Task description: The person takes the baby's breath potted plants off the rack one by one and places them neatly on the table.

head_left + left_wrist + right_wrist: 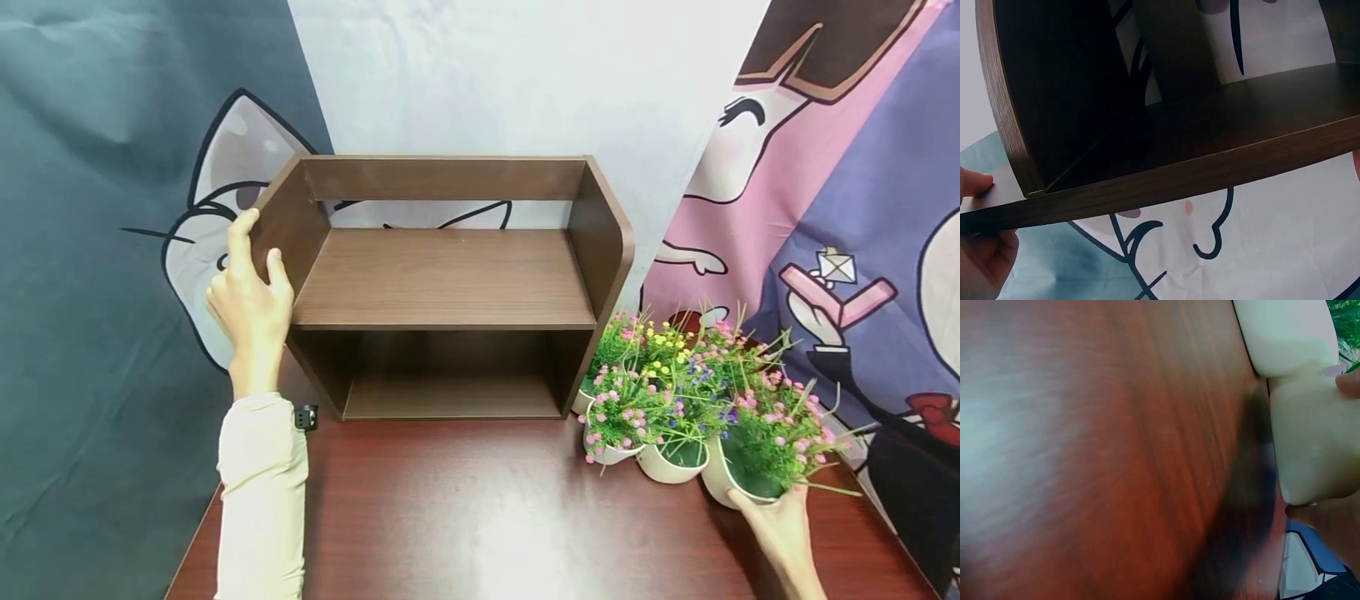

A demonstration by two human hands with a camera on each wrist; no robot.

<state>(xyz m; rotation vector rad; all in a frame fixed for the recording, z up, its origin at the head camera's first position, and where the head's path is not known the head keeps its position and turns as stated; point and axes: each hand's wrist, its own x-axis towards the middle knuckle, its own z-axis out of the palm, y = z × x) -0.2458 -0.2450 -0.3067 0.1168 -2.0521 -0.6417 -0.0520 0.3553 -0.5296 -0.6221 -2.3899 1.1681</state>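
My left hand [251, 296] holds the left side panel of a dark brown wooden shelf [442, 279]. In the left wrist view, the thumb and the curled fingers [988, 262] lie on opposite sides of that panel [1166, 178]. Down at the right, my right hand [780, 525] grips a white flower pot [718, 475] with pink artificial flowers [787, 425]. The right wrist view catches thumb and fingers around this pot [1316, 440], close to the tabletop; whether its base touches is unclear. Another white pot stands beside it.
Several more potted flowers, such as a pink one [626, 408] and a blue one [690, 400], crowd together right of the shelf. The shelf stands at the back of a reddish-brown table [450, 500]. Cartoon-printed curtains [82, 250] hang behind and at both sides.
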